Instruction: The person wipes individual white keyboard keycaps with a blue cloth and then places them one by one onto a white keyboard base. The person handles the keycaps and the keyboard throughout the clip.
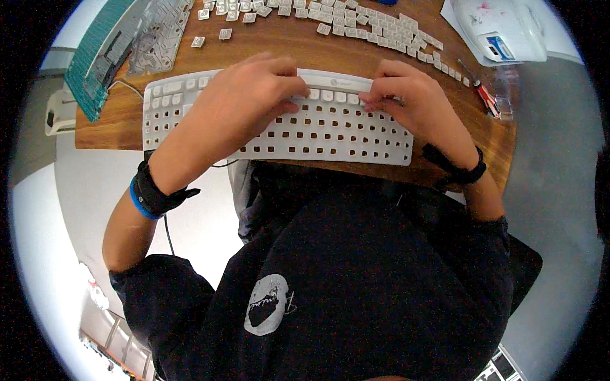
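Observation:
A white keyboard frame (pixel 330 136) lies on the wooden table (pixel 121 130), most of its key sockets bare, with a few white keys seated along its far rows. My left hand (pixel 244 101) rests on the frame's middle, fingertips curled down onto the far key row. My right hand (pixel 406 95) sits at the frame's far right part, fingers pinched on a small white keycap (pixel 367 96) at the key row. Both wrists wear black straps; the left also has a blue band.
Several loose white keycaps (pixel 375 28) are spread across the far side of the table. A green circuit board and clear membrane sheet (pixel 111 44) lie at the far left. A white device (pixel 502 28) and a red-handled tool (pixel 487 98) sit at the right.

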Motion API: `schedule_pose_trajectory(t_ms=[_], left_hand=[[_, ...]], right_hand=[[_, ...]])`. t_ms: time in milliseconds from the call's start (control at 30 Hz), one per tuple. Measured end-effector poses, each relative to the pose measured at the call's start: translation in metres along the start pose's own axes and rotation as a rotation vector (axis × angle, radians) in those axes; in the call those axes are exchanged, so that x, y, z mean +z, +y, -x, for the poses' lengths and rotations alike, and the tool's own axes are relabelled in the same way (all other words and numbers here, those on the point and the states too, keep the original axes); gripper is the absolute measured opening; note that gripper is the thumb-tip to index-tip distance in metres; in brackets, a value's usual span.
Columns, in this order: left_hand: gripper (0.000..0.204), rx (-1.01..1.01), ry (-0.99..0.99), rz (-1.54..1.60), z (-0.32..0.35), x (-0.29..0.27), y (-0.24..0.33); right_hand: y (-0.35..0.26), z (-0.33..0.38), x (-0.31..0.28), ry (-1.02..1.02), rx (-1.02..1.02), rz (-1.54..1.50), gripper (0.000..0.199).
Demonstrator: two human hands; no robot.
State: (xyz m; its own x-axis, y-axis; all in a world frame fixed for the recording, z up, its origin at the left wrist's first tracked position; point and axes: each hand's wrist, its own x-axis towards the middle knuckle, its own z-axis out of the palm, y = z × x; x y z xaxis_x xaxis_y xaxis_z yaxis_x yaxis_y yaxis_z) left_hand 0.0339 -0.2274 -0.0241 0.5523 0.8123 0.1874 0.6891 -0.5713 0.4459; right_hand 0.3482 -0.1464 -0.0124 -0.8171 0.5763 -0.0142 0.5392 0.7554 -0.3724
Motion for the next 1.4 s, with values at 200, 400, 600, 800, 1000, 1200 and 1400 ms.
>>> schedule_pose_trajectory(t_ms=[200, 400, 600, 800, 1000, 1200, 1400], left_hand=[[0.018, 0.011, 0.013, 0.023, -0.002, 0.001, 0.000], [0.021, 0.000, -0.035, 0.011, -0.006, -0.007, 0.009], [0.023, -0.043, -0.054, -0.034, -0.004, -0.014, 0.017], [0.025, -0.065, -0.075, -0.088, 0.001, -0.015, 0.019], [0.032, -0.067, -0.176, -0.231, -0.014, -0.033, 0.029], [0.041, 0.036, 0.021, -0.405, -0.055, -0.064, -0.006], [0.061, 0.157, 0.099, -0.410, -0.160, -0.070, -0.065]], right_hand=[[0.019, 0.009, 0.013, 0.049, -0.019, -0.189, 0.009], [0.019, 0.022, 0.016, 0.110, -0.120, -0.262, 0.019], [0.026, 0.010, -0.014, 0.103, -0.158, -0.191, 0.019], [0.097, -0.019, -0.041, 0.240, 0.013, -0.047, 0.026], [0.147, -0.031, -0.063, 0.219, 0.032, 0.141, 0.034], [0.190, -0.041, -0.054, 0.134, -0.142, 0.130, 0.043], [0.189, -0.064, -0.055, 0.115, -0.123, 0.029, 0.042]])
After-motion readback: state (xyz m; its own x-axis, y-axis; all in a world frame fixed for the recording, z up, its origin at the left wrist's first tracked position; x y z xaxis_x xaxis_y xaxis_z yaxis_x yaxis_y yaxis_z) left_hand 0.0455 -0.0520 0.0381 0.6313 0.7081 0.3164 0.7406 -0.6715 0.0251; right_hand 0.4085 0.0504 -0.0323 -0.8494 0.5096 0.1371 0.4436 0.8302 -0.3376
